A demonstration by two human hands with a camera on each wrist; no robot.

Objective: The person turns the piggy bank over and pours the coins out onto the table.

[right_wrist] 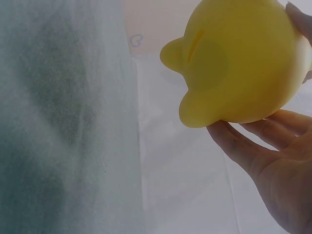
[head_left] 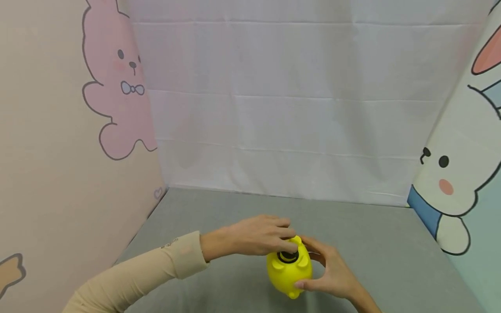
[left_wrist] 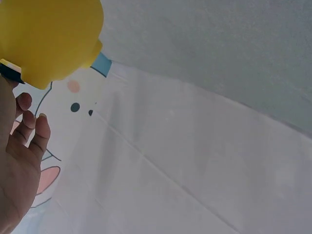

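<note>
We saw a yellow piggy bank [head_left: 288,271] between the two hands, low over the grey tabletop [head_left: 375,243]; we could not tell whether it touched the tabletop. It lay turned so that its underside faced up, with a black plug [head_left: 288,256] set in that side.

The left hand [head_left: 260,237] came in from the left, its sleeve [head_left: 156,267] beige, and its fingers curled down over the plug, gripping it. In the left wrist view the bank [left_wrist: 51,39] sat just above the left hand [left_wrist: 19,161], with a dark edge of the plug [left_wrist: 10,72] showing beside the palm.

The right hand [head_left: 332,271] cupped the bank from the right, fingers wrapped round its far side and thumb against its near side, so this hand was grasping it as well. The right wrist view showed the bank [right_wrist: 239,61] resting on the fingers [right_wrist: 243,146] of the right hand [right_wrist: 278,170], its coin slot [right_wrist: 196,40] and stubby feet turned away from the palm.

Beyond the hands hung a white cloth [head_left: 289,108]. To the left of the left hand stood a panel with a pink bear [head_left: 117,82]; to the right of the right hand, a panel with a white rabbit [head_left: 458,174].
</note>
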